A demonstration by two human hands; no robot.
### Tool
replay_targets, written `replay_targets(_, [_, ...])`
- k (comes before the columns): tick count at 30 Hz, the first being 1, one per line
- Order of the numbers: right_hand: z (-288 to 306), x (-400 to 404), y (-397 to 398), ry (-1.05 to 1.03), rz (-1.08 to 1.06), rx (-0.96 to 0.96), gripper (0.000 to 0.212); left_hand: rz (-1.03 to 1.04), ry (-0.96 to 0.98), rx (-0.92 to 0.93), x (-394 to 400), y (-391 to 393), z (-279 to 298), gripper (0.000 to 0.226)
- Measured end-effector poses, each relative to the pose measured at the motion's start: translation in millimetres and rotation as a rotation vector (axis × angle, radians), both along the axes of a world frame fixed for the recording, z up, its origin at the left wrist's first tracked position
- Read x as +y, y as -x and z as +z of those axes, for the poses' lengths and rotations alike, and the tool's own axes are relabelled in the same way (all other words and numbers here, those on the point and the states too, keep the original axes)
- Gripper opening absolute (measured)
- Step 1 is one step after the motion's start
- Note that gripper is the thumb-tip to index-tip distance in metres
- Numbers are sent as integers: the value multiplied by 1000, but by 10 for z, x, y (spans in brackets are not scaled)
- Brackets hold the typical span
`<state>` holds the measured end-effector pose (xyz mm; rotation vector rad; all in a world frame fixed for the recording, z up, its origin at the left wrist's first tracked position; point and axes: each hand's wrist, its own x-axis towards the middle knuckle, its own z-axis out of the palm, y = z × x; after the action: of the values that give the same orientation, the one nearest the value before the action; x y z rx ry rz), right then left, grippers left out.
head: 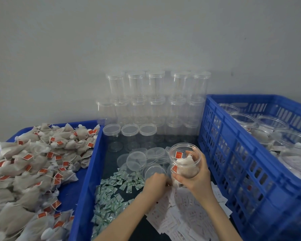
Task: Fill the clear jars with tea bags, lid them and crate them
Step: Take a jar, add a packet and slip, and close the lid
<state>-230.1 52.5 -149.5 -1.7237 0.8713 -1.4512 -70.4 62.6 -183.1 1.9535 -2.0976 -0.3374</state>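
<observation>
My right hand (pixel 196 174) grips a clear jar (pixel 184 160) holding tea bags with red tags, tilted and lidless, above the middle of the table. My left hand (pixel 155 181) is beside the jar's base with curled fingers, low over the white paper slips (pixel 181 214); whether it pinches anything is hidden. Loose clear lids (pixel 137 160) lie just behind the hands. A heap of tea bags (pixel 33 171) fills the blue tray (pixel 80 197) on the left. The blue crate (pixel 233 162) on the right holds several filled jars (pixel 268 134).
Empty lidded jars (pixel 155 101) are stacked in rows against the grey wall. Three open jars (pixel 129 134) stand in front of them. Small green-and-white sachets (pixel 111 193) are scattered on the dark table between tray and crate.
</observation>
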Motion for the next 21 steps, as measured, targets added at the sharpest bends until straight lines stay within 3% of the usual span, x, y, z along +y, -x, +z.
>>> replay_targets(16, [31, 48, -7, -48, 19, 9, 95, 83, 1, 221, -38, -227, 193, 12])
replay_targets(21, [-42, 8, -5, -44, 9, 42, 97, 260, 118, 416, -75, -393, 448, 12])
